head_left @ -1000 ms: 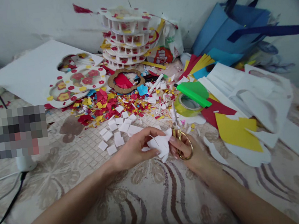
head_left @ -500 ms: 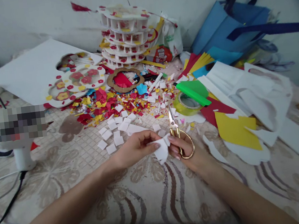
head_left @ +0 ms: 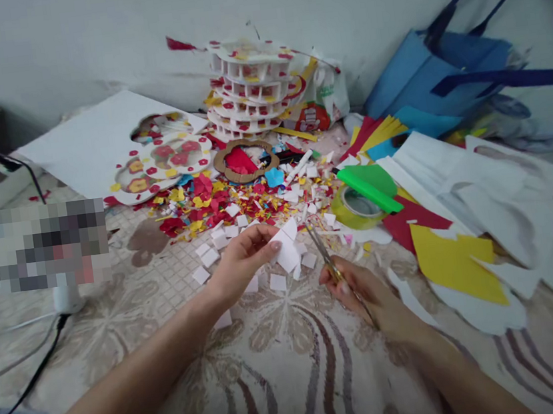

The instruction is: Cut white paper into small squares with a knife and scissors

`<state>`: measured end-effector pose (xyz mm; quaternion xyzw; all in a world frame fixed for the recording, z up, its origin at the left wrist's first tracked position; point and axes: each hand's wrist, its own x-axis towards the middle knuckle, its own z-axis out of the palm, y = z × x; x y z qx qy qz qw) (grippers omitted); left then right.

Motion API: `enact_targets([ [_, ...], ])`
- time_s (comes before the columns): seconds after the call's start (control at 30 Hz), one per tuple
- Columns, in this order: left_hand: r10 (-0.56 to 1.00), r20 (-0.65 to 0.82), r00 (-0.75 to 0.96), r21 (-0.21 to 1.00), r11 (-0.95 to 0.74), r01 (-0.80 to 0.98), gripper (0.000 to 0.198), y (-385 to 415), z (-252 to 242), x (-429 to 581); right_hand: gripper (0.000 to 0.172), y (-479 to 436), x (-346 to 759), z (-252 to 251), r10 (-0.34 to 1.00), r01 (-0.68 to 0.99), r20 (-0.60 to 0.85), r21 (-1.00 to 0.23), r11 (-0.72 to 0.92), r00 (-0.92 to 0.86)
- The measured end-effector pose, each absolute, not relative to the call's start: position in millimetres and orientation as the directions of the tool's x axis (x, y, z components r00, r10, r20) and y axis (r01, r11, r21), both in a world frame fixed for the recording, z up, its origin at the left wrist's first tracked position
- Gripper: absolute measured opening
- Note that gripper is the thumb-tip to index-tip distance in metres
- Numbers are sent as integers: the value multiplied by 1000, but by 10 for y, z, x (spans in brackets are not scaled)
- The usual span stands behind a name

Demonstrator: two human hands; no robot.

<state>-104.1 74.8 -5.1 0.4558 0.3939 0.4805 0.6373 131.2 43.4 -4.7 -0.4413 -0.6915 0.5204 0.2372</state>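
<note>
My left hand (head_left: 240, 258) pinches a white piece of foam board or thick paper (head_left: 287, 244) between thumb and fingers, held above the table. My right hand (head_left: 354, 285) is closed round a pair of gold-handled scissors (head_left: 325, 255). Their blades point up and to the left, close to the white piece but apart from it. Around and below the left hand lie several small white squares (head_left: 278, 282). Part of the scissors' handles is hidden by the right fingers.
Coloured scraps (head_left: 205, 199) lie in a heap beyond my hands. Behind stands a tiered white model (head_left: 252, 89). A tape roll (head_left: 357, 207) sits under a green strip (head_left: 372, 185). Yellow paper (head_left: 455, 262), a blue bag (head_left: 406, 77) and a cardboard ring (head_left: 224, 166) are also around.
My right hand has drawn the scissors away from the white piece and tilted them leftward. The left hand has raised and turned the piece. More white squares show near the left hand.
</note>
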Motion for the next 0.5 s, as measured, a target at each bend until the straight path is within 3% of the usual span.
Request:
enact_targets([
  [0.17, 977, -63, 205, 961, 115, -250, 32, 740, -63, -1018, 30, 459, 1283, 61, 836, 561, -155, -802, 204, -526],
  [0.3, 971, -88, 222, 970, 134, -205, 31, 717, -51, -997, 24, 450, 1253, 77, 830, 604, -180, -766, 218, -528],
  [0.5, 963, -125, 238, 969, 170, -179, 30, 702, -40, -987, 41, 436, 1228, 79, 823, 563, -215, -813, 148, -526],
])
